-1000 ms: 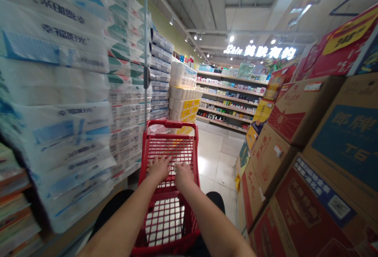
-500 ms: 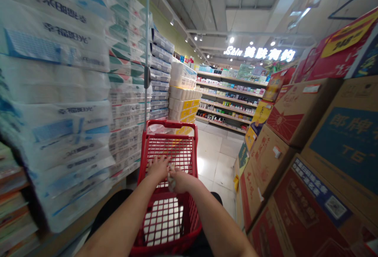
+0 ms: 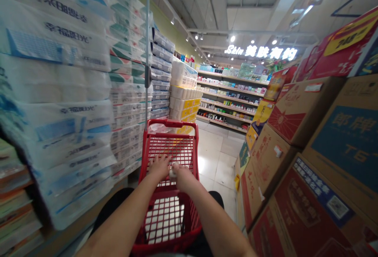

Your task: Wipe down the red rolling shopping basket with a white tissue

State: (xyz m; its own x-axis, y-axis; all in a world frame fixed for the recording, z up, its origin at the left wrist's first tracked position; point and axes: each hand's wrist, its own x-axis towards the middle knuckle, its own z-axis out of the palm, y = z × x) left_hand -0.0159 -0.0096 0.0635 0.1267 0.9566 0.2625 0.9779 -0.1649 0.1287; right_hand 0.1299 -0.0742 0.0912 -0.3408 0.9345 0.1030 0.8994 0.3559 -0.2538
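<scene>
Between my legs stands a red plastic shopping cart (image 3: 193,146) with grid walls, seen from above. My left hand (image 3: 159,167) rests on its slanted grid, fingers stretched and spread, holding nothing. Close beside it, almost touching, my right hand (image 3: 183,176) is closed around a small whitish wad (image 3: 173,172). It looks soft and crumpled, like tissue or a rag, and most of it is hidden by the fingers. Through the lower grid of the cart, pale floor shows.
Tall stacks of wrapped tissue packs (image 3: 71,80) line the left, with a thin metal pole (image 3: 147,52) before them. Piled cartons (image 3: 288,119) border the right side. A tiled aisle floor (image 3: 211,150) leads to shelves of small goods (image 3: 230,87) at the back.
My right hand has turned slightly and shifted a little, with the whitish wad still in it. My left hand stays spread on the grid. The cart has hardly moved in view.
</scene>
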